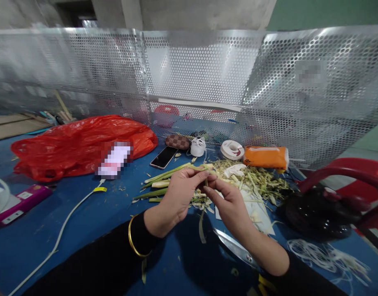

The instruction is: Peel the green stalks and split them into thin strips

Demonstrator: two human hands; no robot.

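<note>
two hands pinch a thin plant strip over a blue table

the left hand (pixel 180 190) and the right hand (pixel 230 199) meet above the blue table (pixel 164 267), their fingertips almost together. the thumb and forefinger of each are pinched on a thin green strip (pixel 202 231), which hangs down between the hands; the other fingers are curled in. whether the left hand also grips anything behind its fingers, i cannot tell. a gold bangle (pixel 131 236) sits at the left wrist, over a black sleeve.

cut green stalks (pixel 159 192) lie just beyond the left hand. beyond the right hand is a heap of shredded plant bits (pixel 265 183), partly on a sheet of white paper (pixel 264 213). a pair of scissors (pixel 233 244) lies under the right forearm, partly hidden by it.

farther back stand or lie a dark phone (pixel 164 158), a checked case (pixel 177 142), a white spool (pixel 198 148), a roll of ribbon (pixel 232 150) and an orange packet (pixel 265 158). to the left are a red plastic bag (pixel 84 139), a lit phone (pixel 114 160) on a white cable (pixel 68 220), and a purple power strip (pixel 26 201). to the right are a dark kettle (pixel 318 213) and a tangle of white string (pixel 326 259). metal mesh panels (pixel 201 68) close off the back.
</note>
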